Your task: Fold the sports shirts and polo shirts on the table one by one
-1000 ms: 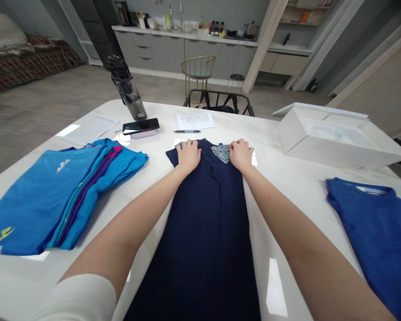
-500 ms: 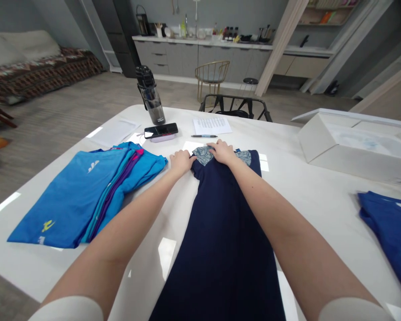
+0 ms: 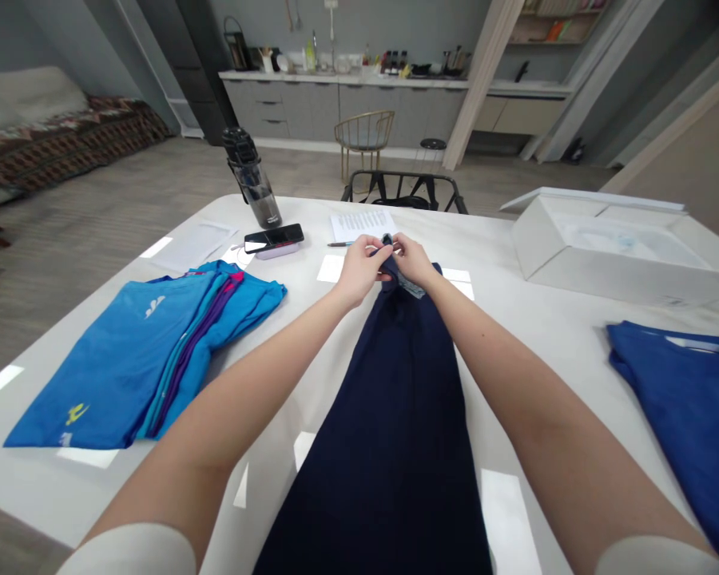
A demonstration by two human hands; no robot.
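Note:
A dark navy garment (image 3: pixel 389 415) lies lengthwise on the white table, its lower part running out of view at the bottom. My left hand (image 3: pixel 363 270) pinches the garment's far left edge and lifts it toward the middle. Close beside it, my right hand (image 3: pixel 412 259) grips the same end of the cloth. Between the hands the fabric is bunched, and a strip of grey-blue patterned cloth shows under my right hand. Whether the garment is a shirt or something else, I cannot tell.
Folded blue and purple shirts (image 3: pixel 120 343) lie at left, a folded blue shirt (image 3: pixel 683 391) at right. Beyond stand a water bottle (image 3: pixel 256 188), a phone (image 3: pixel 274 238), a printed sheet (image 3: pixel 359 222), a pen (image 3: pixel 339 243) and an open white box (image 3: pixel 629 259).
Both hands were spread on the garment's far end; they have come together, and my left hand has folded its left edge inward, covering most of the patterned cloth.

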